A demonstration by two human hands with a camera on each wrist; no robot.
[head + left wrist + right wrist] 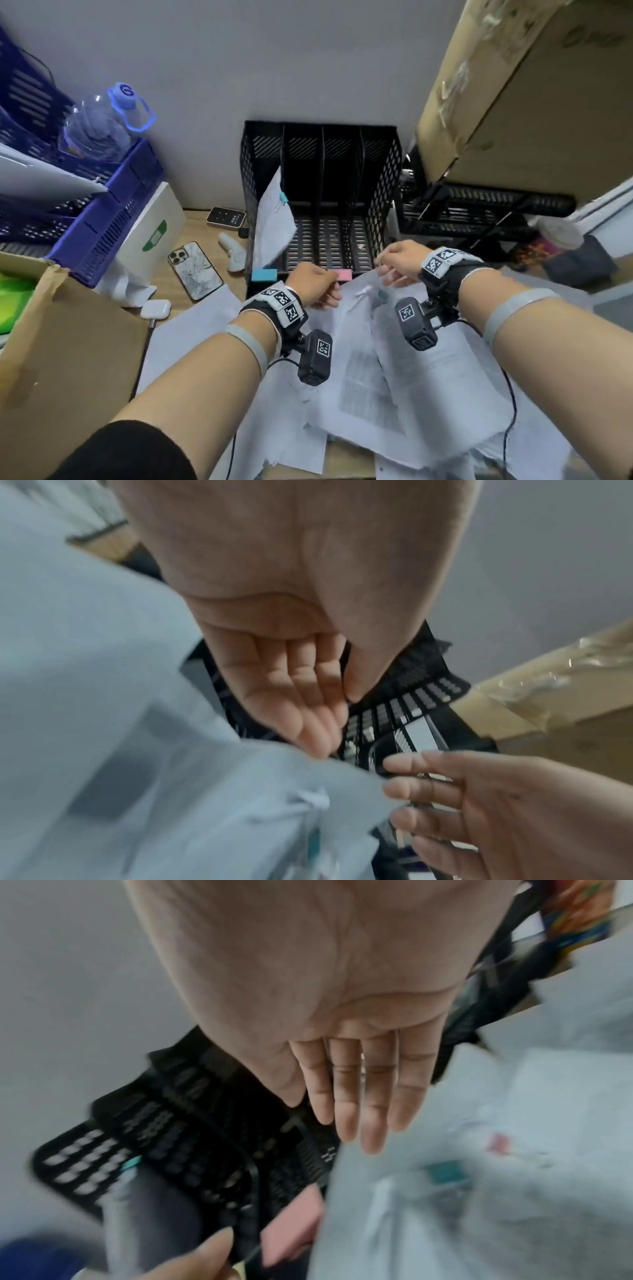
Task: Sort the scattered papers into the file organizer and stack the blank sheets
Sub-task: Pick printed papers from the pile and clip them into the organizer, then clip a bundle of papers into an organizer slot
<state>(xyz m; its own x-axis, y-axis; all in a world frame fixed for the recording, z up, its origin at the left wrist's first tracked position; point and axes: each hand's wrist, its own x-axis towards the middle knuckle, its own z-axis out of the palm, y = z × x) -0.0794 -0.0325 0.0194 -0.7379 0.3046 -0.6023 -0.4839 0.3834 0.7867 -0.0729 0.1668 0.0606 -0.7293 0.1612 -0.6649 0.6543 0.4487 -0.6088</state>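
Note:
The black mesh file organizer stands against the wall, with a teal label and a pink label on its front lip. One sheet with a teal clip leans in the leftmost slot. Printed and blank papers lie scattered on the desk in front. My left hand and right hand hover at the far edge of a clipped printed bundle. In the left wrist view the left hand's fingertips touch the paper edge. In the right wrist view the right hand's straight fingers reach over it.
A phone, an earbuds case and a white box lie left of the organizer. A blue crate holds a water bottle. Cardboard boxes stand at the near left and upper right. A black tray sits on the right.

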